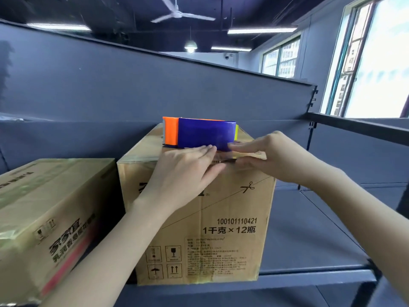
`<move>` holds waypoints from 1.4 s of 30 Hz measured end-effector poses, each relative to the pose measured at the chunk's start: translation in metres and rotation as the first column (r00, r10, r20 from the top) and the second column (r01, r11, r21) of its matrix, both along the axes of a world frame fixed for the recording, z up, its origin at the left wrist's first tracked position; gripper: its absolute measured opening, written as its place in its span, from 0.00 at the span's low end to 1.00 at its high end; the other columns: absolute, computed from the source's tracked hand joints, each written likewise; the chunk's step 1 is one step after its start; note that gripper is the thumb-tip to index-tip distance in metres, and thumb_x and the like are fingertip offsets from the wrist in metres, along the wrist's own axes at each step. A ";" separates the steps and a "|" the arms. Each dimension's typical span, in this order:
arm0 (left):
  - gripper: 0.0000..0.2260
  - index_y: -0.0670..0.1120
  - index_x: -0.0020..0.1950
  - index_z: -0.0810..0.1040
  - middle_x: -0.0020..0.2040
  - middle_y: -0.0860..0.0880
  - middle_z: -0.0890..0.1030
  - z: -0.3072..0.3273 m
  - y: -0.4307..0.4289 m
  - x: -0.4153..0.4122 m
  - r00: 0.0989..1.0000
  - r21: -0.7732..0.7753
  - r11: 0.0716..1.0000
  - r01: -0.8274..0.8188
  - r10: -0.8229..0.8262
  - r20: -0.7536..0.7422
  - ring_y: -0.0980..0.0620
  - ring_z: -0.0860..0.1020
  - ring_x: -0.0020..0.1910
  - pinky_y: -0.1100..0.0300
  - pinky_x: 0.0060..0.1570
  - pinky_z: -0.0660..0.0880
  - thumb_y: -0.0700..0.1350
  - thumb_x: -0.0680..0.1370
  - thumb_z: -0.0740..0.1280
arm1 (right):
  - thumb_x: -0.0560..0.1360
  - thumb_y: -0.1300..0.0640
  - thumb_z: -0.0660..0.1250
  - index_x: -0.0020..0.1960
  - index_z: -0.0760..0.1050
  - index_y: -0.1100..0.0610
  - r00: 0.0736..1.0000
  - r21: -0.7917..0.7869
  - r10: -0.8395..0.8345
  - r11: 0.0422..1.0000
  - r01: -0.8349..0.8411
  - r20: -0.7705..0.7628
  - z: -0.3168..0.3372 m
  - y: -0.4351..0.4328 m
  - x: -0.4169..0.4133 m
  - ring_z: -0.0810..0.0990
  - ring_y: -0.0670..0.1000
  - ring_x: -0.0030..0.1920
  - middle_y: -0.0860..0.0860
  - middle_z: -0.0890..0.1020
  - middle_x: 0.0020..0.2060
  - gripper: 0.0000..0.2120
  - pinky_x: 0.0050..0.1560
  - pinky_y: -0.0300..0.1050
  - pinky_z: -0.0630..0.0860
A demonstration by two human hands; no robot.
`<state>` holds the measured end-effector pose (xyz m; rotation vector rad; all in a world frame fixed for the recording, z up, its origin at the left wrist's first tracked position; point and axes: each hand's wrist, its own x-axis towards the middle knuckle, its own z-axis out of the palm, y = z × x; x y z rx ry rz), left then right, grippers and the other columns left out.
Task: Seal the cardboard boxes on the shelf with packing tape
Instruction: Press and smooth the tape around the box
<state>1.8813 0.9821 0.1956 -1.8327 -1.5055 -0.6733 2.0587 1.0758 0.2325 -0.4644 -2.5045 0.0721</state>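
A tall cardboard box (221, 222) with black printed text stands on the grey shelf (309, 229). A tape dispenser (199, 134), blue with an orange end, rests on the box's top near the front edge. My left hand (183, 173) lies flat with straight fingers over the front top edge, pressing the tape down. My right hand (265, 158) rests on the same edge from the right, fingers extended toward the dispenser and touching the box top. A second, lower cardboard box (48, 213) sits to the left.
The shelf's grey back panel (155, 89) rises behind the boxes. A dark metal shelf post and rail (354, 127) run at the right. Bare shelf surface lies to the right of the tall box. Windows are at the far right.
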 end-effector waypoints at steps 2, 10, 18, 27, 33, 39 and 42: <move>0.20 0.42 0.61 0.79 0.58 0.48 0.80 0.006 0.005 0.009 0.999 -0.040 0.999 0.033 -0.033 -0.014 0.53 0.77 0.59 0.57 0.54 0.75 0.53 0.77 0.61 | 0.72 0.53 0.69 0.58 0.79 0.50 0.997 -0.009 -0.076 0.997 0.076 0.026 0.005 0.007 0.015 0.77 0.35 0.52 0.47 0.81 0.55 0.14 0.50 0.26 0.69; 0.18 0.49 0.66 0.74 0.64 0.53 0.75 0.003 0.029 0.034 0.994 -0.096 0.992 0.081 -0.072 0.087 0.54 0.74 0.63 0.55 0.54 0.74 0.54 0.78 0.61 | 0.74 0.63 0.67 0.56 0.80 0.55 0.998 -0.005 -0.010 1.000 0.010 -0.068 -0.016 0.009 0.034 0.81 0.46 0.51 0.50 0.83 0.52 0.12 0.52 0.39 0.75; 0.17 0.57 0.68 0.70 0.68 0.62 0.69 0.012 0.053 0.065 0.984 -0.199 0.966 0.164 -0.146 0.102 0.62 0.67 0.67 0.55 0.56 0.74 0.54 0.80 0.57 | 0.77 0.61 0.61 0.43 0.77 0.59 0.864 -0.233 -0.373 0.923 0.308 -0.338 -0.048 0.021 0.065 0.76 0.41 0.33 0.49 0.81 0.38 0.07 0.33 0.31 0.68; 0.17 0.54 0.68 0.72 0.66 0.59 0.72 0.008 0.064 0.069 0.973 -0.239 0.946 0.218 -0.192 0.128 0.63 0.67 0.66 0.56 0.59 0.73 0.49 0.79 0.61 | 0.76 0.65 0.58 0.39 0.70 0.59 0.960 -0.208 -0.222 0.960 0.186 -0.169 -0.050 0.024 0.057 0.69 0.48 0.32 0.55 0.78 0.35 0.08 0.33 0.34 0.64; 0.17 0.54 0.65 0.74 0.64 0.60 0.74 0.003 0.064 0.073 0.978 -0.154 0.970 0.191 -0.175 0.110 0.63 0.71 0.63 0.57 0.50 0.78 0.50 0.77 0.63 | 0.77 0.64 0.59 0.41 0.72 0.65 0.990 -0.180 -0.078 0.982 0.057 -0.114 -0.045 0.033 0.066 0.73 0.58 0.38 0.59 0.78 0.35 0.07 0.41 0.45 0.70; 0.17 0.53 0.65 0.75 0.63 0.58 0.75 0.001 0.062 0.072 0.972 -0.146 0.965 0.219 -0.203 0.117 0.62 0.72 0.63 0.55 0.51 0.78 0.48 0.76 0.61 | 0.77 0.59 0.63 0.37 0.71 0.56 0.995 -0.212 -0.001 0.977 -0.020 -0.098 -0.041 0.035 0.067 0.72 0.50 0.33 0.54 0.78 0.31 0.10 0.35 0.34 0.67; 0.22 0.53 0.66 0.73 0.65 0.59 0.73 0.003 0.061 0.070 0.968 -0.183 0.955 0.232 -0.209 0.137 0.66 0.68 0.65 0.58 0.58 0.75 0.48 0.74 0.55 | 0.77 0.59 0.64 0.34 0.72 0.53 0.996 -0.210 -0.022 0.978 0.005 -0.083 -0.035 0.036 0.065 0.73 0.46 0.31 0.50 0.79 0.29 0.12 0.33 0.29 0.65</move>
